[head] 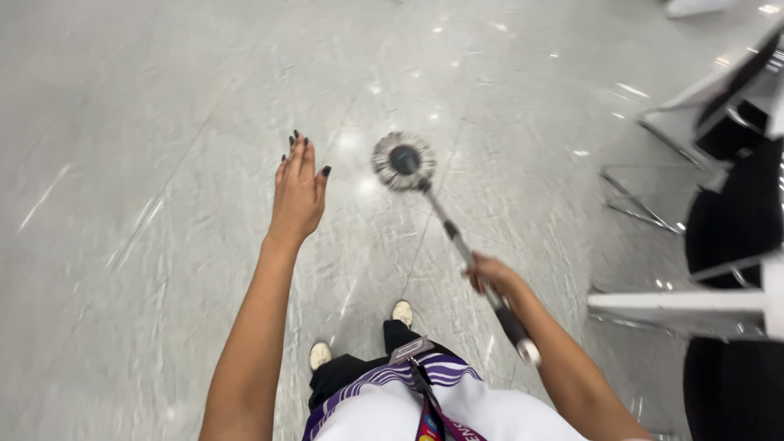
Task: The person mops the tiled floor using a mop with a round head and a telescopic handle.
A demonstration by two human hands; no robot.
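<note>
From the head camera, the right hand [488, 273] was wrapped around the upper part of a mop handle [474, 263], fingers closed on it below the grey end cap, which stuck out behind the wrist. Held that way, at a slant, the handle ran forward and down from the hand so that the round mop head [403, 161], a ring of pale strands around a dark hub, lay flat on the polished grey floor [147, 204] well ahead of the hand and a little to its left. The left hand [299, 192] was empty: raised in the air, palm turned away, fingers straight and close together, thumb out, touching nothing. It hung just left of the mop head, apart from it, seemingly for balance while one arm worked the mop. Below both hands two pale shoes [402, 312] stood on the floor. To the right of the right hand stood white-framed furniture with dark panels [735, 220]
</note>
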